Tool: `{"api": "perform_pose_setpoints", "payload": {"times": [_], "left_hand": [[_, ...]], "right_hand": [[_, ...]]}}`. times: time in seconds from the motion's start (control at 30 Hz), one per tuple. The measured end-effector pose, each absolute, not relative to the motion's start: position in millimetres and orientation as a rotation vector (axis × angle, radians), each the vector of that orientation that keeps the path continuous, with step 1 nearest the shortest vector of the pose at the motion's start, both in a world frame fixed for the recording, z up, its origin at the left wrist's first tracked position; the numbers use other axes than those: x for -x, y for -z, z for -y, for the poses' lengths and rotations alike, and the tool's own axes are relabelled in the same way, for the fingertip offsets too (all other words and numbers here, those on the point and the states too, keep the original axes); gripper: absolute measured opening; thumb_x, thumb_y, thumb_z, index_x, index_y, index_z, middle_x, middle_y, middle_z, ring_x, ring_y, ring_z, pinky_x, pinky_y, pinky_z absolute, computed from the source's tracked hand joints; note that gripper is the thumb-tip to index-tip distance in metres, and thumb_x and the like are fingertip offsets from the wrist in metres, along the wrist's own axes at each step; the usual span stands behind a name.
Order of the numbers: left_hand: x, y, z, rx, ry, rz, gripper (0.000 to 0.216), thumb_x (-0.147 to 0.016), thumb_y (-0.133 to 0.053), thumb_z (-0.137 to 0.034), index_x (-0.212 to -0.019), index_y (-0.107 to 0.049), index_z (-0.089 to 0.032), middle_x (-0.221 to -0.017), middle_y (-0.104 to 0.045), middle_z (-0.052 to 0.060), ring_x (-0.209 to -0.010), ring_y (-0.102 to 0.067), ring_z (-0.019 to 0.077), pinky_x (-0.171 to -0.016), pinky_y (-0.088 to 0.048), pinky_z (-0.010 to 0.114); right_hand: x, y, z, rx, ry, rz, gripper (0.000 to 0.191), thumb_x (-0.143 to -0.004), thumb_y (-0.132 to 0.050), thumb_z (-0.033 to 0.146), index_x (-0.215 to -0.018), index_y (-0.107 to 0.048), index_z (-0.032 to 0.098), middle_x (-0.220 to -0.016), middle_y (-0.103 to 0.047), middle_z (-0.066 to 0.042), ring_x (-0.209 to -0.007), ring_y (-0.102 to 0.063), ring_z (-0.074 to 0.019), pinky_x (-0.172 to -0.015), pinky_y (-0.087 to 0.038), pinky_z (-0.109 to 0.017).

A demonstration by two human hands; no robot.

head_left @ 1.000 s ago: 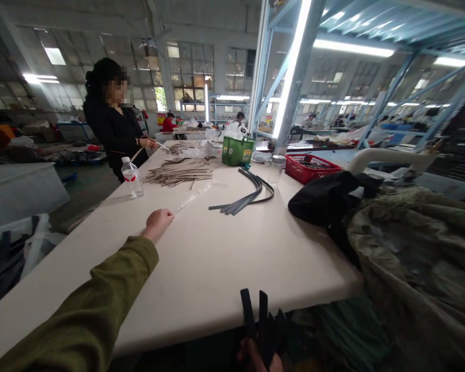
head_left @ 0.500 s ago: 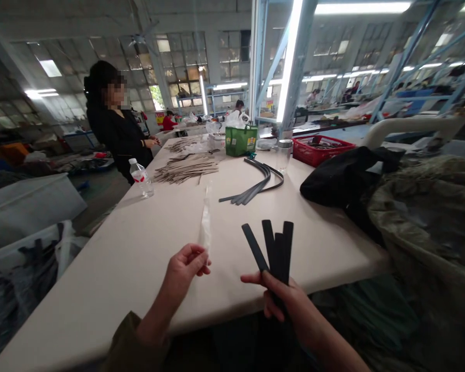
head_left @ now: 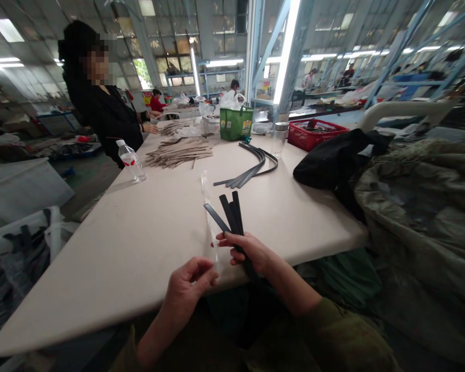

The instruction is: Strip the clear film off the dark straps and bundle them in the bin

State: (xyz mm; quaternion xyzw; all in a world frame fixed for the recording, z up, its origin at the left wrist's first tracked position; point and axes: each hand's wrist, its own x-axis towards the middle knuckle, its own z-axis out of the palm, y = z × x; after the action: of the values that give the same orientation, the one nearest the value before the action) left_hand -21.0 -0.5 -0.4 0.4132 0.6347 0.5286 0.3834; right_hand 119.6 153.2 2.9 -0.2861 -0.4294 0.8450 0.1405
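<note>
Held left hand (head_left: pixel 189 283) and right hand (head_left: pixel 251 251) near each other.
Pinched left thumb (head_left: pixel 206 280) and forefinger (head_left: pixel 199 264) together, slightly lower; gripped with right thumb (head_left: pixel 233 238) laid over bent fingers (head_left: pixel 237 256), a little farther forward; slanted both forearms (head_left: pixel 292 287) upward and inward, partly bare.

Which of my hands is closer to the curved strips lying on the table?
Right. Your right hand, holding black strips, is on the near side of the curved strips; your left hand is farther back toward you and to the left.

black strips (head_left: pixel 228 212): matt, smooth. thin film strip (head_left: pixel 205 191): clear plastic, glossy. tabletop (head_left: pixel 139 243): smooth, matt. sack (head_left: pixel 411 212): rough, creased cloth.
</note>
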Motion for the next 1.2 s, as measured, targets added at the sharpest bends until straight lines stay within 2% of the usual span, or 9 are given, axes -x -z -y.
{"api": "perform_pose_setpoints", "payload": {"times": [0.2,0.33,0.43,0.6,0.7,0.83,1.03,1.1,1.2], "left_hand": [[7.8,3.3,1.1,-0.357,-1.607,-1.250,0.043,-0.062,-0.086,-0.040,-0.088,-0.060,-0.018,-0.082,-0.074,0.002,-0.064,-0.070,0.0150,-0.064,-0.055,0.024],[-3.1,4.0,0.5,-0.338,-1.597,-1.154,0.040,-0.065,-0.085,-0.038,-0.091,-0.062,-0.017,-0.086,-0.075,0.004,-0.069,-0.071,0.0156,-0.068,-0.056,0.025],[-8.6,8.6,1.9,-0.349,-1.564,-1.120,0.038,-0.068,-0.083,-0.039,-0.091,-0.064,-0.016,-0.090,-0.075,0.006,-0.074,-0.071,0.0169,-0.072,-0.056,0.026],[1.1,11.4,3.5,-0.549,-1.433,-1.188,0.042,-0.079,-0.071,-0.051,-0.100,-0.066,-0.015,-0.099,-0.075,0.011,-0.091,-0.070,0.0209,-0.084,-0.054,0.031],[9.8,3.5,-2.0,-0.716,-1.339,-1.253,0.053,-0.075,-0.073,-0.054,-0.109,-0.068,-0.014,-0.102,-0.074,0.012,-0.094,-0.069,0.0226,-0.086,-0.053,0.032],[11.3,-6.0,-11.8,-0.796,-1.189,-1.417,0.036,-0.073,-0.077,-0.043,-0.096,-0.074,-0.015,-0.090,-0.076,0.010,-0.085,-0.069,0.0215,-0.079,-0.053,0.029],[11.4,-3.1,-12.4,-0.987,-1.028,-1.434,0.024,-0.080,-0.069,-0.037,-0.091,-0.079,-0.018,-0.087,-0.076,0.008,-0.084,-0.068,0.0218,-0.080,-0.051,0.029],[12.8,-4.0,-13.8,-0.984,-1.024,-1.447,0.021,-0.079,-0.070,-0.035,-0.086,-0.079,-0.018,-0.083,-0.076,0.008,-0.079,-0.068,0.0210,-0.077,-0.051,0.029],[17.2,-6.8,-20.7,-0.790,-1.170,-1.422,0.021,-0.073,-0.076,-0.036,-0.075,-0.076,-0.015,-0.072,-0.073,0.006,-0.067,-0.063,0.0150,-0.067,-0.050,0.024]], "right_hand": [[-112.7,-0.2,-140.5,0.933,-2.327,1.162,0.033,-0.083,-0.070,0.039,-0.105,-0.061,0.017,-0.111,-0.070,-0.009,-0.041,-0.029,0.0008,-0.047,-0.046,-0.018],[-106.8,-1.0,-128.8,0.900,-2.338,1.237,0.035,-0.076,-0.074,0.040,-0.097,-0.063,0.015,-0.097,-0.070,-0.006,-0.040,-0.032,-0.0004,-0.045,-0.044,-0.020],[-104.1,-6.2,-127.9,0.919,-2.253,1.266,0.040,-0.070,-0.072,0.029,-0.107,-0.063,0.016,-0.086,-0.071,-0.003,-0.044,-0.039,-0.0027,-0.043,-0.037,-0.017],[-105.6,-18.9,-133.7,1.059,-1.840,1.541,0.045,-0.068,-0.068,0.028,-0.112,-0.066,0.020,-0.078,-0.065,0.002,-0.049,-0.045,-0.0060,-0.042,-0.035,-0.018],[-107.1,-22.3,-133.3,1.014,-1.549,1.755,0.037,-0.071,-0.065,0.026,-0.107,-0.068,0.021,-0.073,-0.062,0.004,-0.053,-0.048,-0.0081,-0.049,-0.040,-0.022],[-108.2,-21.2,-129.9,0.945,-1.295,1.928,0.024,-0.075,-0.063,0.023,-0.098,-0.067,0.022,-0.073,-0.065,0.003,-0.067,-0.056,-0.0126,-0.068,-0.046,-0.026],[-109.4,-19.9,-130.7,0.991,-1.160,2.011,0.007,-0.078,-0.063,0.025,-0.084,-0.063,0.022,-0.073,-0.067,0.002,-0.069,-0.059,-0.0149,-0.070,-0.046,-0.027],[-110.8,-22.8,-130.5,0.983,-1.197,1.990,0.008,-0.080,-0.062,0.026,-0.086,-0.063,0.022,-0.074,-0.068,0.001,-0.068,-0.059,-0.0141,-0.068,-0.047,-0.026],[-118.6,-26.8,-126.7,0.956,-1.433,1.886,0.021,-0.088,-0.054,0.038,-0.097,-0.059,0.020,-0.081,-0.069,0.000,-0.051,-0.053,-0.0100,-0.050,-0.045,-0.023]]}}
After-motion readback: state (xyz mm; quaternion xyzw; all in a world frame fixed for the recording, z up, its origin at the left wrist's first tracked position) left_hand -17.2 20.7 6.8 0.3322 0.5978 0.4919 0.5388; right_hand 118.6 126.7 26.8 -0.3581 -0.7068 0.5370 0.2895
